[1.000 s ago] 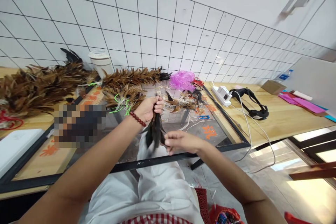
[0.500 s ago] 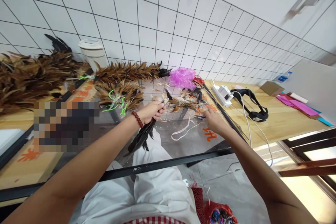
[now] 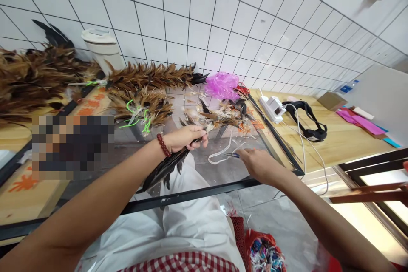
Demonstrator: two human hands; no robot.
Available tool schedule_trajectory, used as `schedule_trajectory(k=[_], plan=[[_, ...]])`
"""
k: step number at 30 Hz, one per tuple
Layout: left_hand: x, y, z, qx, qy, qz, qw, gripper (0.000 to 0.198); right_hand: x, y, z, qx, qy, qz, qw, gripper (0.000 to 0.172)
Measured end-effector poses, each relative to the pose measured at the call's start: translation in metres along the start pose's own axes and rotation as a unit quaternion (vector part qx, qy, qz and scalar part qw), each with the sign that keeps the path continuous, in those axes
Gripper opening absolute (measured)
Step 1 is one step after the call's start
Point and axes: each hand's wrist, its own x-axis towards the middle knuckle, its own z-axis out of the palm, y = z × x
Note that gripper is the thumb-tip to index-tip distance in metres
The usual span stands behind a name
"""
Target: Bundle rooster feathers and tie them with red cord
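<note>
My left hand (image 3: 194, 138), with a beaded bracelet at the wrist, is closed round a bunch of dark feathers (image 3: 167, 168). Their pale quill ends stick out past my fingers to the right, and the black tips hang down toward my lap. My right hand (image 3: 256, 162) is closed on a small pair of scissors (image 3: 232, 154), blue near the grip, whose slim points face left toward the quills. A white cord (image 3: 217, 158) lies in a loop on the glass tabletop by the scissors. Beyond my hands is a scatter of loose feathers (image 3: 219, 115).
A feather bundle with green ties (image 3: 142, 112) and a long feather strand (image 3: 153, 75) lie behind left. A white canister (image 3: 102, 49), pink plastic bag (image 3: 222, 85), power strip (image 3: 271, 108) and black strap (image 3: 307, 121) stand around. The table's dark edge (image 3: 191, 195) crosses above my lap.
My right hand has come nearer and slightly left, lifting the scissors from the far tabletop. My left hand has shifted slightly right with the feathers. The view has tilted a little.
</note>
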Motion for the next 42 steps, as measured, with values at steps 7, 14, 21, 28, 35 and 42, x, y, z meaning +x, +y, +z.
schedule_trajectory(k=[7, 14, 21, 28, 35, 42], plan=[[-0.009, 0.002, 0.01, 0.116, -0.091, 0.027, 0.989, 0.028, 0.008, -0.016, -0.009, 0.022, 0.007, 0.011, 1.0, 0.024], [-0.004, 0.004, 0.0, 0.022, 0.026, 0.089, 0.995, 0.026, 0.022, -0.015, -0.001, 0.257, 0.14, -0.022, 0.956, 0.044], [0.003, 0.002, -0.021, -0.097, 0.096, 0.103, 0.985, 0.022, 0.083, -0.032, 0.006, 0.465, 0.102, -0.096, 0.874, 0.028], [0.0, 0.003, -0.018, -0.169, 0.07, 0.134, 0.974, 0.022, 0.112, -0.029, -0.037, 0.81, 0.081, -0.061, 0.577, 0.04], [0.001, 0.0, -0.002, -0.163, 0.071, 0.136, 0.975, 0.021, 0.133, -0.051, -0.046, 0.77, 0.192, -0.022, 0.608, 0.035], [0.001, 0.003, -0.008, -0.246, 0.063, 0.184, 0.95, 0.019, 0.125, -0.03, -0.061, 0.753, 0.201, -0.04, 0.625, 0.04]])
